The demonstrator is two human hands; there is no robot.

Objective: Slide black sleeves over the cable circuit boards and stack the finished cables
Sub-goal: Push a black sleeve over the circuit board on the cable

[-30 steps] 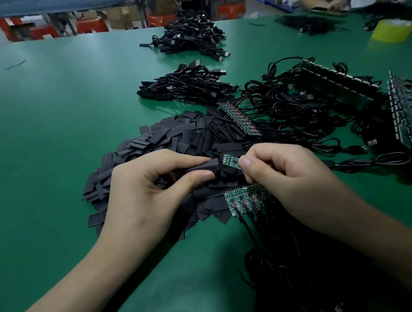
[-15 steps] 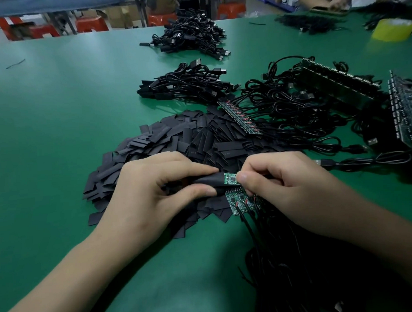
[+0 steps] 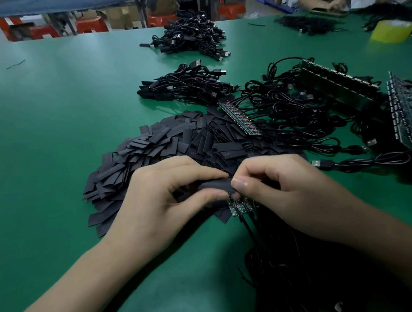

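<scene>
A green table carried a wide heap of flat black sleeves, and beyond it lay two stacks of finished cables. In front of the heap, the left hand pinched one black sleeve between thumb and fingers. The right hand, fingers curled shut, gripped that sleeve's near end, just above a row of bare circuit boards.

Head view: worn on the person's head, looking forward and down.
Closeness: near the left hand and right hand.
Reach: wide, across the green desk.
</scene>
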